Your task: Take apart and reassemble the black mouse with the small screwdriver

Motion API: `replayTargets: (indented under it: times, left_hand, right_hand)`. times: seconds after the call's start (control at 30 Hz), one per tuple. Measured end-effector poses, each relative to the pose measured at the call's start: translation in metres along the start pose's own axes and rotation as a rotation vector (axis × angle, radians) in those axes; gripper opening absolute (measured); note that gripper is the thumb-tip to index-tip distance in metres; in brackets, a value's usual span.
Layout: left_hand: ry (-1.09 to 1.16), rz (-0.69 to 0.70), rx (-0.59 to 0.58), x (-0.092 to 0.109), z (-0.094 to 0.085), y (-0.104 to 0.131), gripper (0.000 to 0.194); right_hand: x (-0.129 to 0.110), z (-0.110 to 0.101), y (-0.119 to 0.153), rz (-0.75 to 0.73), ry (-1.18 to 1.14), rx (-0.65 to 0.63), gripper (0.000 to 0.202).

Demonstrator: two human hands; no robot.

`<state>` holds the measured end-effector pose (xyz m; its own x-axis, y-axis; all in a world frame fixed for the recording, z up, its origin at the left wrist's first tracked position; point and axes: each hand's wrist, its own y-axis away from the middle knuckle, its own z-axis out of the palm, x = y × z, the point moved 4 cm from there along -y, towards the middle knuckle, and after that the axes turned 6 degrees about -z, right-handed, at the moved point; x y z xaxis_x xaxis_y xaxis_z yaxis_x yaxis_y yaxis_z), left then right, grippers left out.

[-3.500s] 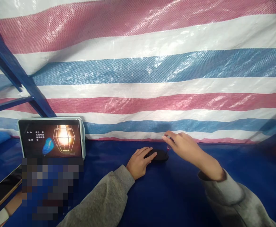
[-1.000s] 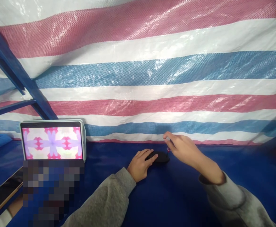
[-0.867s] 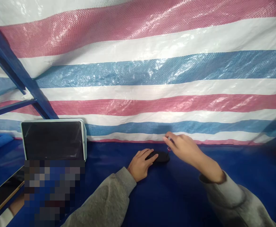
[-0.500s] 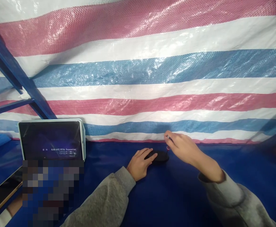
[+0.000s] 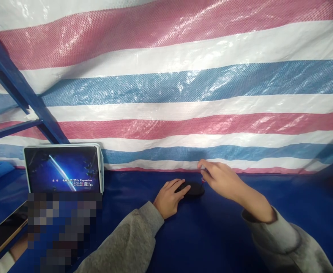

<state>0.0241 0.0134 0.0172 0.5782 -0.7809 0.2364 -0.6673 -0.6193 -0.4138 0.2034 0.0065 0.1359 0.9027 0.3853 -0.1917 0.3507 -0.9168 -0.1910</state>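
A black oval object [image 5: 196, 189], smooth and rounded, lies on the blue tabletop; its exact kind does not show. My left hand [image 5: 169, 198] grips its left end, with the fingers across the top. Over its right end, my right hand [image 5: 216, 176] pinches a thin screwdriver [image 5: 202, 180]. Only a small pinkish-red part and the slim shaft show below the fingers. The shaft points down at the object's right end, and whether its tip touches is too small to tell. Grey sleeves cover both my forearms.
At the left stands a tablet [image 5: 63, 168] in a light case, playing a video. A phone [image 5: 5, 231] lies near the lower left, beside part of another person's hand [image 5: 19, 248] and a pixelated patch. A striped sheet [image 5: 183, 87] hangs behind the table; a blue metal frame [image 5: 38, 113] rises at left.
My right fingers have shifted around the screwdriver, and its upper end no longer shows between them. My left hand stays on the black object. The tablet's picture has brightened.
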Motion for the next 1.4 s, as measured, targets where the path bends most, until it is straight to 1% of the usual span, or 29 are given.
replayTargets:
  times: [0.13,0.17,0.23,0.33,0.4,0.5,0.53,0.63,0.73,0.83,0.9,0.97,1.03,1.1,1.23,1.33,1.4]
  left_hand:
    - [0.000,-0.007,-0.002,0.000,0.001,0.000,0.050]
    - [-0.001,-0.011,-0.008,-0.001,0.001,0.000,0.050]
    - [-0.002,-0.019,-0.019,-0.001,0.001,0.000,0.050]
    - [0.004,-0.020,-0.020,-0.001,0.001,0.000,0.050]
    - [0.013,-0.015,-0.008,-0.001,-0.001,0.000,0.049]
    - [0.036,-0.012,0.001,0.000,-0.005,0.001,0.046]
    - [0.047,-0.013,-0.002,0.001,-0.006,0.001,0.045]
    - [0.089,-0.009,-0.006,0.002,-0.009,0.002,0.042]
    - [0.132,0.020,-0.012,0.005,-0.012,0.004,0.040]
    - [0.155,0.053,-0.031,0.008,-0.013,0.005,0.040]
    - [0.152,0.052,-0.045,0.009,-0.013,0.006,0.041]
    - [0.154,0.039,-0.053,0.009,-0.014,0.005,0.042]
    - [0.156,0.035,-0.053,0.009,-0.015,0.005,0.041]
    - [0.158,0.035,-0.062,0.009,-0.015,0.004,0.041]
    - [0.186,0.038,-0.068,0.009,-0.015,0.003,0.040]
    - [0.199,0.028,-0.073,0.007,-0.014,0.003,0.041]
    - [0.203,0.020,-0.089,0.006,-0.013,0.003,0.042]
  right_hand:
    - [0.005,0.002,-0.001,0.072,0.063,-0.002,0.031]
    - [0.006,0.003,-0.001,0.074,0.056,0.000,0.030]
    - [0.005,0.002,-0.001,0.046,0.027,0.008,0.024]
    - [0.003,0.002,-0.001,-0.003,-0.011,0.020,0.024]
    - [0.003,0.002,-0.001,0.013,-0.006,0.014,0.023]
    - [0.001,-0.001,0.000,0.049,0.003,-0.015,0.030]
    - [-0.001,-0.002,0.001,0.044,-0.001,-0.025,0.030]
    - [-0.011,-0.008,0.005,-0.014,-0.015,-0.043,0.020]
    - [-0.018,-0.010,0.010,-0.051,-0.015,-0.063,0.022]
    - [-0.018,-0.007,0.014,-0.037,0.009,-0.089,0.032]
    - [-0.017,-0.005,0.016,-0.033,0.023,-0.077,0.031]
    - [-0.015,-0.004,0.017,-0.062,0.015,-0.053,0.025]
    - [-0.014,-0.003,0.017,-0.098,-0.001,-0.042,0.025]
    - [-0.010,0.000,0.015,-0.086,0.017,-0.032,0.025]
    - [-0.002,0.005,0.012,-0.005,0.095,0.012,0.035]
    - [0.000,0.007,0.011,-0.039,0.097,0.039,0.030]
    - [0.001,0.008,0.010,-0.057,0.083,0.030,0.028]
